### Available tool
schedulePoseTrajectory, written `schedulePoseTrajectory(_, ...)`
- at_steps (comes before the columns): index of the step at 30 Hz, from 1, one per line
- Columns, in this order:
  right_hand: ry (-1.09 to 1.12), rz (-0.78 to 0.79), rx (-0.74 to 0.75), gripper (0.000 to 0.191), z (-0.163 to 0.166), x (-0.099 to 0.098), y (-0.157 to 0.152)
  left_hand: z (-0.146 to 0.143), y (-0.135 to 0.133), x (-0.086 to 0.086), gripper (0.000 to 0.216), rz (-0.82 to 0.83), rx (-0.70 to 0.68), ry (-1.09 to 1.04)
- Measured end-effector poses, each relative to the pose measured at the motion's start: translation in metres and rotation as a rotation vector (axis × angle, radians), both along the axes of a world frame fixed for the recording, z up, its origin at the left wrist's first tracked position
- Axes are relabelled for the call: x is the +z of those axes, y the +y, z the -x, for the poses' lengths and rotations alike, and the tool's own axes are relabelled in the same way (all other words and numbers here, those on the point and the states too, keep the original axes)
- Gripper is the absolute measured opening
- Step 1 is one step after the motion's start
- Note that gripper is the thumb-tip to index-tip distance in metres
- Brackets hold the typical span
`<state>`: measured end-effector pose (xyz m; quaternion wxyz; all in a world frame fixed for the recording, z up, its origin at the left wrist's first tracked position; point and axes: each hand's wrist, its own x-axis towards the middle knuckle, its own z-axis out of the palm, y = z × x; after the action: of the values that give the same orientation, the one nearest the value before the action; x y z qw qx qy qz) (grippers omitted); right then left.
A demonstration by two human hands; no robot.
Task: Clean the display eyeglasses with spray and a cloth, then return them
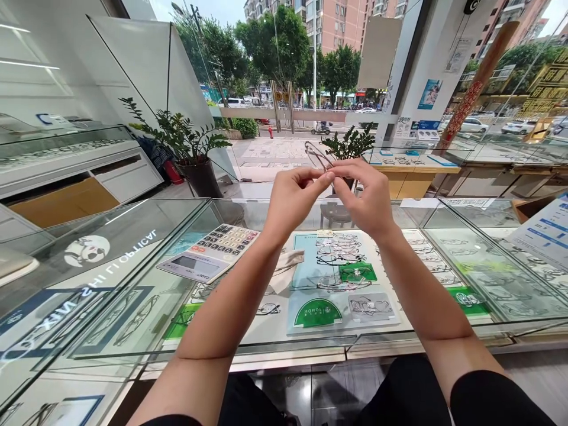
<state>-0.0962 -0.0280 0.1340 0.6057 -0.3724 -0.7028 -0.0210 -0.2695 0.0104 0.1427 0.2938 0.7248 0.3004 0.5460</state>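
Observation:
Raised above the glass counter, a pair of eyeglasses (318, 155) with a thin frame is pinched between both my hands. My left hand (295, 198) has thumb and fingertips closed on the lower part of the frame. From the other side my right hand (366, 192) grips it, thumb and index finger meeting the left fingertips. Part of the frame is hidden behind the fingers. Below the hands lies a folded beige cloth (288, 269) on the glass.
A large calculator (208, 253) rests on the glass counter (248, 346) left of my forearms. Inside the case are several eyeglasses (339, 258) and a green label (317, 312). Beyond stand two potted plants (195, 160) before the shop window. A printed sheet (545, 236) leans at the right.

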Motion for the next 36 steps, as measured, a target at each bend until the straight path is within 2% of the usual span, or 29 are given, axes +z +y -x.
schedulePoseTrajectory(5,-0.008,0.018,0.036,0.021,-0.005,0.011,-0.017,0.009,0.003,0.003,0.046,-0.035,0.046,-0.004)
schedulePoseTrajectory(8,0.049,0.024,0.005,0.030,-0.023,0.016,-0.017,0.016,-0.002,0.009,0.035,-0.069,0.058,0.006)
schedulePoseTrajectory(10,0.129,0.028,-0.062,0.045,-0.042,0.011,-0.011,0.019,-0.006,0.010,0.029,-0.086,0.046,0.054)
schedulePoseTrajectory(12,0.220,0.044,-0.128,0.058,-0.064,-0.002,-0.001,0.020,-0.010,0.006,0.026,-0.085,0.019,0.124)
schedulePoseTrajectory(15,0.273,0.135,-0.178,0.070,-0.094,-0.038,0.010,0.016,-0.014,-0.012,0.024,-0.051,-0.020,0.261)
schedulePoseTrajectory(18,0.302,0.270,-0.175,0.068,-0.116,-0.075,0.016,0.009,-0.017,-0.039,0.024,-0.013,-0.062,0.406)
schedulePoseTrajectory(21,0.345,0.345,-0.194,0.063,-0.131,-0.100,0.024,0.004,-0.018,-0.066,0.024,0.019,-0.108,0.506)
schedulePoseTrajectory(26,0.365,0.404,-0.264,0.061,-0.144,-0.116,0.038,-0.003,-0.022,-0.095,0.027,0.028,-0.121,0.688)
schedulePoseTrajectory(31,0.361,0.470,-0.273,0.066,-0.144,-0.123,0.045,-0.014,-0.030,-0.106,0.025,-0.007,-0.112,0.918)
schedulePoseTrajectory(36,0.364,0.474,-0.240,0.064,-0.144,-0.127,0.050,-0.023,-0.032,-0.115,0.028,-0.012,-0.095,1.045)
